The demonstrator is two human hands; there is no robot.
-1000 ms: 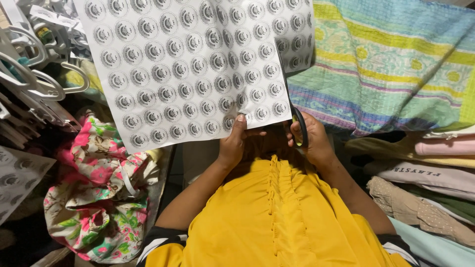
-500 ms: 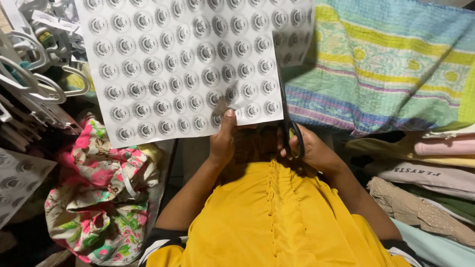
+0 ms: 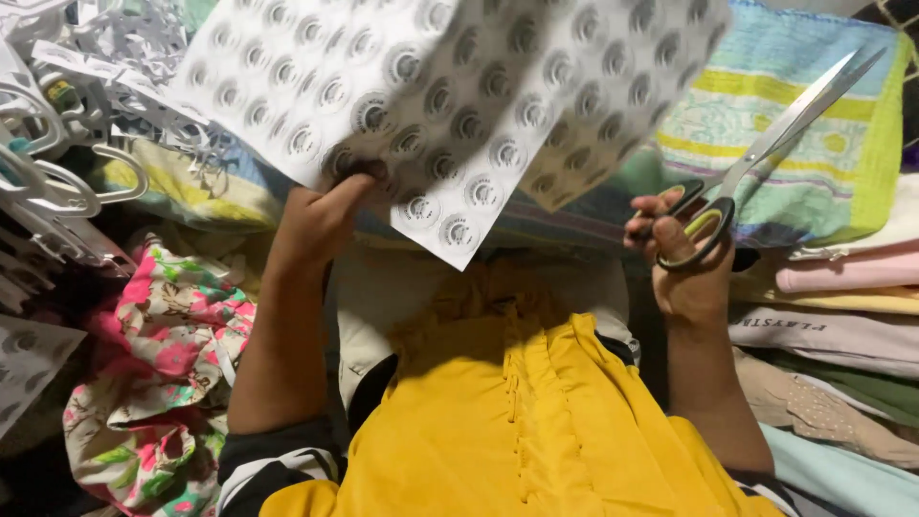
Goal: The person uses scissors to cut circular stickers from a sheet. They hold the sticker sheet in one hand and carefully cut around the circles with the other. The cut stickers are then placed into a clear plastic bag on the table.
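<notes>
My left hand grips the lower edge of a large white sheet printed with rows of round dark stickers, lifted and tilted in front of me. A second piece of the sheet hangs bent toward the right. My right hand holds a pair of scissors by their black and yellow-green handles. The steel blades are closed and point up to the right, apart from the sheet. A yellow garment covers my lap below both hands.
White plastic hangers and paper scraps lie at the left. A floral pink cloth sits at the lower left. A striped green, blue and yellow quilt lies behind, with folded fabrics stacked at the right.
The sheet has swung up and tilted, folding toward the right. My right hand has pulled the scissors out from the sheet and moved right, blades now raised clear of the paper.
</notes>
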